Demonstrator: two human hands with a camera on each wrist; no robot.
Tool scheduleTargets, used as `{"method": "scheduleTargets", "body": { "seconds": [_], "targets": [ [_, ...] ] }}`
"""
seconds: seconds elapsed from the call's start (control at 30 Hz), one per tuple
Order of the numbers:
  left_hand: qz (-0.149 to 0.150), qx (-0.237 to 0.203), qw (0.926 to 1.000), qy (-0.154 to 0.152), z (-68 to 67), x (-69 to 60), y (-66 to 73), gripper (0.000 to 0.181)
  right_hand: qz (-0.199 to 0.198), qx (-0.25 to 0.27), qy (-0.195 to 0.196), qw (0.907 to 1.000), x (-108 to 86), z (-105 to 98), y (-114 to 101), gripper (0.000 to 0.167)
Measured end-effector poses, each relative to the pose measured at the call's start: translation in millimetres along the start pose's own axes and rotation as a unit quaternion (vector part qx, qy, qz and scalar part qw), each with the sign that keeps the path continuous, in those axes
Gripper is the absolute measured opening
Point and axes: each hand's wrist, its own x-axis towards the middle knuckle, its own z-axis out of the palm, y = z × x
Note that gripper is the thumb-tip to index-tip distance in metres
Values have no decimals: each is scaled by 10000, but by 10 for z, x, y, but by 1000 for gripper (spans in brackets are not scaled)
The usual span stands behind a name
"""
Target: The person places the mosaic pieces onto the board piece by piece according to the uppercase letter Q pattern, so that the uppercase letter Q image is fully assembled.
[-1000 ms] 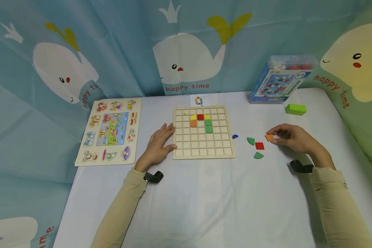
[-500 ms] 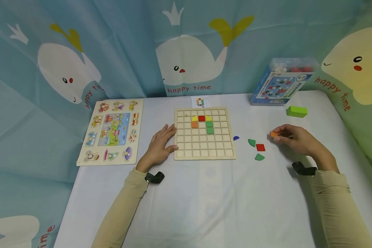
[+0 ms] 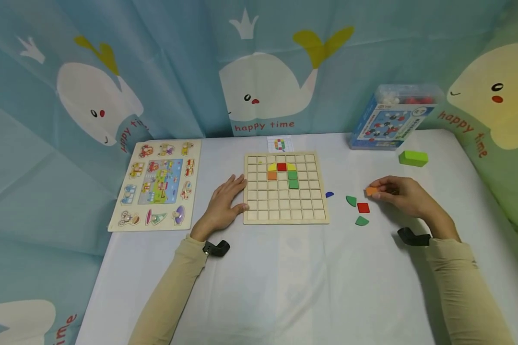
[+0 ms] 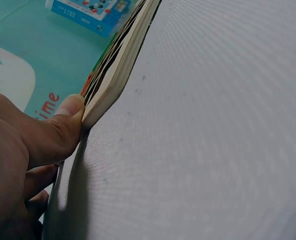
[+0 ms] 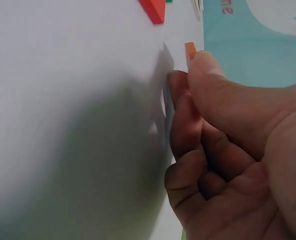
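Observation:
The wooden grid board (image 3: 287,206) lies flat, with yellow, red, orange and green tiles in its upper cells. My left hand (image 3: 223,203) rests at the board's left edge, fingers extended, and in the left wrist view the thumb (image 4: 63,125) touches the board's corner. My right hand (image 3: 403,194) pinches an orange square tile (image 3: 371,191) between thumb and fingers; the right wrist view shows the orange tile (image 5: 190,49) at the thumb tip. Left of that hand lie a red square (image 3: 363,208), two green quarter pieces (image 3: 362,221) and a blue piece (image 3: 330,194).
A small pattern card (image 3: 279,143) lies behind the board. At the left is a picture puzzle board (image 3: 144,215). A blue box (image 3: 386,127) stands at the back right, with a light green block (image 3: 413,158) in front of it. A printed curtain hangs behind the table.
The right hand has shifted slightly, first right and then back left, with the orange tile in its fingers. My left hand stays at the board. The head view has tilted a little.

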Motion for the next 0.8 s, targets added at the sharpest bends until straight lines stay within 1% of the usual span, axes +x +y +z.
{"method": "scheduleTargets", "body": {
  "seconds": [0.13, 0.23, 0.4, 0.53, 0.8],
  "targets": [
    [16, -30, 10000, -3, -1, -6, 10, 75, -39, 45, 148, 9999, 65, 74, -60, 34],
    [-5, -37, 10000, -25, -9, -9, 20, 75, -69, 68, 360, 9993, 109, 129, -111, 30],
    [-32, 10, 10000, -45, -14, -5, 23, 75, -48, 273, 570, 9980, 172, 194, -201, 29],
    [-27, -20, 10000, -46, -22, -5, 30, 75, -93, 446, 555, 9974, 213, 230, -271, 30],
    [-14, -12, 10000, -34, -13, -6, 20, 74, -314, 557, 487, 9968, 308, 319, -395, 31]
  ]
}}
